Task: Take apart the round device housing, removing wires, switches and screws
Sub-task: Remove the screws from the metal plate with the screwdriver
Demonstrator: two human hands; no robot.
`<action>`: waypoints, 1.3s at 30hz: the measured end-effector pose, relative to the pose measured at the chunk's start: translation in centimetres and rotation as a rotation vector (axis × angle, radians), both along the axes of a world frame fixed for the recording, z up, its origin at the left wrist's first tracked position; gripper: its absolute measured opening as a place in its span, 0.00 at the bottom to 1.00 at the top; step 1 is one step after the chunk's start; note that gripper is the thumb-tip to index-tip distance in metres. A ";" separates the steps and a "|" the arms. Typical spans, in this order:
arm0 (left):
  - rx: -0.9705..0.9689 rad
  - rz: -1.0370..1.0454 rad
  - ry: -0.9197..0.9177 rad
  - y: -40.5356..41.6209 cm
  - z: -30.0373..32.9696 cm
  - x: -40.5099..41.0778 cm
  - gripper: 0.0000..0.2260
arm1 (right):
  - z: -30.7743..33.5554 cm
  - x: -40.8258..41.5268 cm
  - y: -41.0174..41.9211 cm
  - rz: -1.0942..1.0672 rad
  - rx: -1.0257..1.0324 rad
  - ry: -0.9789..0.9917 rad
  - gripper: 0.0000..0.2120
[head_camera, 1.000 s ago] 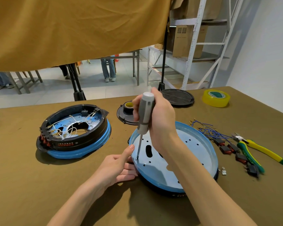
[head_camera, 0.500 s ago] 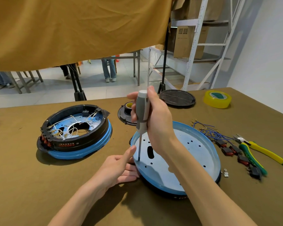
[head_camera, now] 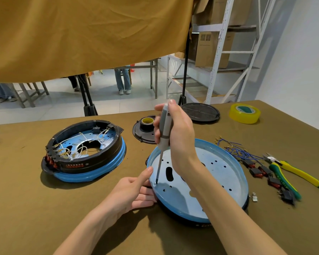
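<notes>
A round blue housing (head_camera: 219, 173) with a perforated pale metal plate lies in front of me. My right hand (head_camera: 180, 137) grips a grey-handled screwdriver (head_camera: 164, 129) held nearly upright, its tip set on a screw (head_camera: 156, 183) at the plate's left edge. My left hand (head_camera: 133, 190) holds the housing's left rim, thumb on top of the edge and fingers curled below it. A second round housing (head_camera: 85, 153), black ring on a blue base with white wires and red switches inside, sits to the left.
Removed blue wires (head_camera: 236, 150) and several black-and-red switches (head_camera: 261, 172) lie right of the housing, beside yellow-green pliers (head_camera: 293, 172). A black lid (head_camera: 201, 112), a yellow tape roll (head_camera: 245, 113) and a black cap holding tape (head_camera: 145, 128) sit farther back. A small metal part (head_camera: 254, 197) lies near the rim.
The screwdriver handle has shifted slightly in my right hand as it turns, tip staying at the same screw. My left hand keeps its hold on the rim.
</notes>
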State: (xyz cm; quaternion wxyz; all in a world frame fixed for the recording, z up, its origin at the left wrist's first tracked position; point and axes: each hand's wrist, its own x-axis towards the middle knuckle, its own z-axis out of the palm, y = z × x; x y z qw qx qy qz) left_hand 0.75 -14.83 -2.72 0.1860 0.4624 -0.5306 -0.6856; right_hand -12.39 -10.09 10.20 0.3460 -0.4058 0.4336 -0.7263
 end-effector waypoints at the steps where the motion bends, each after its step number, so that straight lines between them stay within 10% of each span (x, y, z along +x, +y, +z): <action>1: 0.001 -0.002 -0.001 0.0 0.0 0.0 0.42 | 0.0 -0.1 0.0 0.006 -0.008 -0.027 0.14; 39: -0.016 0.015 -0.015 0.5 0.6 -0.2 0.43 | -0.4 0.6 -0.1 0.116 -0.008 0.087 0.21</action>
